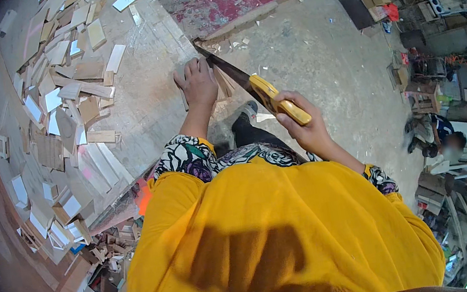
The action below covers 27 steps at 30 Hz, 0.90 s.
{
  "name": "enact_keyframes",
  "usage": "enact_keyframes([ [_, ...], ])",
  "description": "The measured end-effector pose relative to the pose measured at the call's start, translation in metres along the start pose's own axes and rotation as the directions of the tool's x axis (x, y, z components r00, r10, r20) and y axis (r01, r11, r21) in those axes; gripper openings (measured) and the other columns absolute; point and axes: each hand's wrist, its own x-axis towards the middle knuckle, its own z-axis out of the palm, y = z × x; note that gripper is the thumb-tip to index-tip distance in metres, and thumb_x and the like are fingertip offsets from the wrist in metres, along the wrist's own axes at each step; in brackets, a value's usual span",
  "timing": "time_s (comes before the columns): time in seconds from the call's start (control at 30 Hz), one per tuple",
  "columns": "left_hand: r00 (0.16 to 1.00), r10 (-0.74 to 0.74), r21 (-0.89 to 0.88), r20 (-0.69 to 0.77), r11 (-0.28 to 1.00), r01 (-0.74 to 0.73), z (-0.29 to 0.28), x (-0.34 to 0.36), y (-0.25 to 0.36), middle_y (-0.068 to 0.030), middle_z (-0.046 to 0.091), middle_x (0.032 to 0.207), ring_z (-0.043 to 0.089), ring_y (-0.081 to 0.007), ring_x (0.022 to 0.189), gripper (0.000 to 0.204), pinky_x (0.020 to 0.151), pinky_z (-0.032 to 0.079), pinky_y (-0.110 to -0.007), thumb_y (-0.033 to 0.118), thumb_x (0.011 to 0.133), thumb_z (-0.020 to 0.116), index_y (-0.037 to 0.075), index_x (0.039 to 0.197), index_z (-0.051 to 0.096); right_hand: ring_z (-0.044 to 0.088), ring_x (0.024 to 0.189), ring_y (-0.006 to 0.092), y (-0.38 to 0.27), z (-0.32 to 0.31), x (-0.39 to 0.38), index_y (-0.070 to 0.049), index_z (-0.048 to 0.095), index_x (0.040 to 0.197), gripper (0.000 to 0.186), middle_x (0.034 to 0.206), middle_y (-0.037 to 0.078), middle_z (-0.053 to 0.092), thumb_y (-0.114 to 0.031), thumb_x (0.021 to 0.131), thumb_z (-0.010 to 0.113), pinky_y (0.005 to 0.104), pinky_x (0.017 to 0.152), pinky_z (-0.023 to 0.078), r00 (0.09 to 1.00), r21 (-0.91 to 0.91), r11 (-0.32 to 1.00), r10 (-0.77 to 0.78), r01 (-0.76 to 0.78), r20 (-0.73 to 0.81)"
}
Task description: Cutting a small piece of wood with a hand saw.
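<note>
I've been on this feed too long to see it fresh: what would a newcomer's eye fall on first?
Probably the bright yellow shirt filling the lower middle. Next, the yellow-handled saw in the right hand, its dark blade slanting up-left toward the table's corner, beside the left hand. Then the jumble of wood offcuts strewn over the table at left.

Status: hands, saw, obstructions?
Right hand grips yellow-handled handsaw. Left hand at worktable edge, close beside blade. Wood offcuts heaped on worktable's left, apart from saw.
</note>
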Motion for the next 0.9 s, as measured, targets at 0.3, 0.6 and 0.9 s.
enact_keyframes([
  [0.3, 0.996, -0.027, -0.052, 0.085, 0.998, 0.031, -0.01, -0.002, 0.004, -0.0053, 0.05, 0.12, 0.043, -0.0209, 0.12, 0.035, 0.1, 0.02, -0.061, 0.032, 0.089, 0.051, 0.013, 0.119, 0.051, 0.055, 0.091, 0.0135, -0.012, 0.003, -0.001, -0.006, 0.054, 0.11, 0.026, 0.101, 0.006, 0.057, -0.004, 0.085, 0.061, 0.0253, 0.082, 0.043, 0.993, 0.11, 0.987, 0.114, -0.116, 0.028],
  [0.6, 1.0, -0.027, -0.059, 0.016, 0.998, 0.028, -0.005, -0.002, 0.005, -0.006, 0.05, 0.121, 0.044, -0.0219, 0.119, 0.035, 0.1, 0.022, -0.061, 0.028, 0.086, 0.052, 0.012, 0.117, 0.051, 0.055, 0.084, 0.0129, 0.014, 0.027, 0.048, -0.008, 0.054, 0.111, 0.028, 0.099, 0.004, 0.057, -0.003, 0.084, 0.06, 0.0244, 0.075, 0.045, 0.974, -0.086, 0.97, -0.228, 0.226, -0.01],
  [0.9, 1.0, -0.013, -0.077, -0.028, 0.997, 0.01, -0.006, -0.004, 0.006, -0.0044, 0.052, 0.117, 0.045, -0.0215, 0.117, 0.034, 0.097, 0.023, -0.057, 0.029, 0.086, 0.053, 0.013, 0.116, 0.053, 0.056, 0.083, 0.0159, 0.02, 0.024, 0.021, -0.006, 0.052, 0.111, 0.03, 0.097, 0.01, 0.056, -0.002, 0.083, 0.062, 0.0262, 0.078, 0.045, 0.988, 0.222, 0.964, 0.152, -0.146, -0.01],
])
